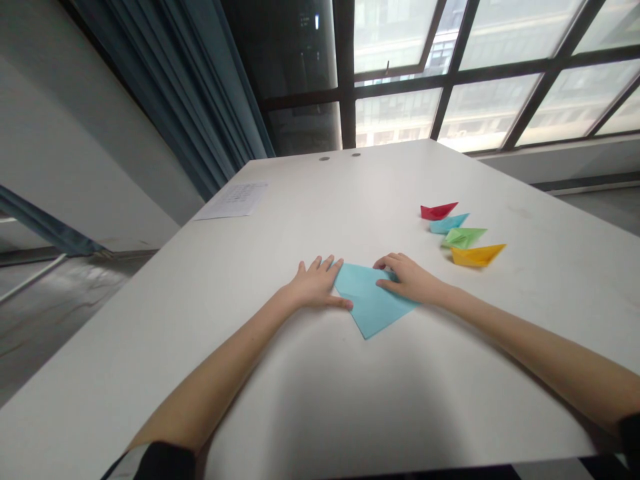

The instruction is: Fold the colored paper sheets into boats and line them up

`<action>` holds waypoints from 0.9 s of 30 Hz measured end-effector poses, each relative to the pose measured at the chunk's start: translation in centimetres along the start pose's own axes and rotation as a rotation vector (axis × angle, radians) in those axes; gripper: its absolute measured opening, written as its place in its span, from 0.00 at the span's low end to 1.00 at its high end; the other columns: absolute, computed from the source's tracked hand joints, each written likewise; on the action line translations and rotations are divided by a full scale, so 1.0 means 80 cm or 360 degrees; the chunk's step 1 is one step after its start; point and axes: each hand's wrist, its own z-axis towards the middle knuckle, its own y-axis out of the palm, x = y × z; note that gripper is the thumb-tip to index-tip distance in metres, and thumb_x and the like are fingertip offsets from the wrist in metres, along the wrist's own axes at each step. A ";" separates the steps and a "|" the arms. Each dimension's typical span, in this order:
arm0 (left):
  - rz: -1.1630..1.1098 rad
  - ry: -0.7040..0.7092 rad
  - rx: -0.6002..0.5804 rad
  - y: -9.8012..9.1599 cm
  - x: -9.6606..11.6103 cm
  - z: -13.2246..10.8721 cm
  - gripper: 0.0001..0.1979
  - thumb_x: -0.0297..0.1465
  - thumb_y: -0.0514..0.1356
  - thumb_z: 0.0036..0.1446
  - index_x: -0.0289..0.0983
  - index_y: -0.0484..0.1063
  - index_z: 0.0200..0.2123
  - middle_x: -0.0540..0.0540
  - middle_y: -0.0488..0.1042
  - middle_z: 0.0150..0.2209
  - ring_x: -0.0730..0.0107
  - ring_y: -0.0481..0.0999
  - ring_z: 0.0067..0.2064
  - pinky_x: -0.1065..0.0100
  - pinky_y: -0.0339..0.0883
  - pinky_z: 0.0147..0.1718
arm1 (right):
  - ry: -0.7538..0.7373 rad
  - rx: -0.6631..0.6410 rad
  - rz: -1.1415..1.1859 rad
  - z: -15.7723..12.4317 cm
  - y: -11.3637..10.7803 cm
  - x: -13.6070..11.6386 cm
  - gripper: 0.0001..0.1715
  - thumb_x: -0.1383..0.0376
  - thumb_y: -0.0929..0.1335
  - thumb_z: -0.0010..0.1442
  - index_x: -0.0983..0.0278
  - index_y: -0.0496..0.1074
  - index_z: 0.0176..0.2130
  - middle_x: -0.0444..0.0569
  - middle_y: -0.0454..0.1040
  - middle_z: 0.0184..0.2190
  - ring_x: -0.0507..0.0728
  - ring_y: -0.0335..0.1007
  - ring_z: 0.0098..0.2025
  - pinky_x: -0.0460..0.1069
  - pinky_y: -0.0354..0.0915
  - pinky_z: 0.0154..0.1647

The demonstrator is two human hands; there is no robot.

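A light blue sheet of paper (373, 307) lies flat on the white table, one corner pointing toward me. My left hand (315, 287) rests flat at its left side with fingers spread, the thumb and a fingertip touching the paper's edge. At the upper right edge, my right hand (403, 277) has its fingers curled around the paper, with the thumb on top of the sheet. The palm hides part of that side.
To the right stand several folded paper boats: a red boat (439, 211), a blue boat (449, 224), a green boat (463, 237) and a yellow boat (478, 255). A printed sheet (235, 201) lies at the back left of the table (320, 400). Windows and a curtain (200, 87) are beyond.
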 end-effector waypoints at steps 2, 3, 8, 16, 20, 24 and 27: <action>-0.0122 -0.0027 0.0078 -0.006 -0.010 0.002 0.54 0.59 0.54 0.40 0.37 0.39 0.63 0.36 0.38 0.65 0.41 0.38 0.64 0.40 0.38 0.55 | 0.0094 0.0040 0.0197 0.000 -0.001 0.001 0.11 0.62 0.64 0.55 0.64 0.67 0.39 0.49 0.71 0.33 0.56 0.65 0.36 0.51 0.61 0.38; -0.0219 -0.0041 0.0163 -0.008 -0.015 0.005 0.53 0.57 0.55 0.41 0.36 0.39 0.63 0.35 0.39 0.65 0.43 0.40 0.64 0.43 0.40 0.56 | 0.0155 0.0062 0.0310 0.000 -0.001 0.002 0.10 0.62 0.63 0.55 0.63 0.67 0.38 0.47 0.71 0.31 0.55 0.65 0.33 0.50 0.61 0.35; -0.1105 -0.0191 0.0545 -0.009 -0.021 0.013 0.46 0.46 0.56 0.49 0.28 0.39 0.62 0.28 0.54 0.60 0.55 0.63 0.55 0.61 0.60 0.48 | 0.0479 0.0263 0.1019 0.001 -0.007 0.004 0.14 0.56 0.65 0.51 0.63 0.64 0.36 0.38 0.64 0.20 0.49 0.57 0.21 0.46 0.54 0.23; -0.1800 0.0064 0.0141 -0.007 0.005 0.012 0.11 0.35 0.62 0.44 0.33 0.75 0.29 0.46 0.73 0.26 0.74 0.70 0.28 0.74 0.58 0.25 | 0.0655 0.0411 0.1400 0.004 -0.005 0.009 0.23 0.56 0.69 0.47 0.63 0.63 0.41 0.38 0.67 0.22 0.48 0.57 0.22 0.44 0.52 0.24; -0.2177 -0.0025 0.0121 -0.005 0.007 0.017 0.13 0.37 0.63 0.45 0.32 0.74 0.27 0.45 0.73 0.26 0.76 0.69 0.27 0.74 0.59 0.24 | 0.0594 0.0382 0.1329 0.006 -0.004 0.010 0.20 0.56 0.68 0.48 0.63 0.64 0.39 0.38 0.66 0.21 0.48 0.57 0.21 0.45 0.52 0.24; -0.2389 -0.0174 0.0163 -0.006 0.006 0.020 0.15 0.39 0.64 0.44 0.31 0.73 0.27 0.45 0.72 0.26 0.76 0.69 0.26 0.74 0.59 0.23 | 0.0582 0.0385 0.1253 0.007 -0.003 0.012 0.20 0.55 0.67 0.49 0.63 0.65 0.40 0.39 0.65 0.22 0.49 0.58 0.22 0.45 0.54 0.24; -0.2365 -0.0198 0.0208 -0.004 0.006 0.020 0.13 0.34 0.66 0.41 0.30 0.72 0.26 0.46 0.71 0.25 0.77 0.68 0.26 0.74 0.59 0.23 | 0.0550 0.0376 0.1112 0.007 -0.003 0.012 0.20 0.53 0.66 0.52 0.63 0.65 0.41 0.44 0.69 0.27 0.52 0.63 0.26 0.47 0.60 0.28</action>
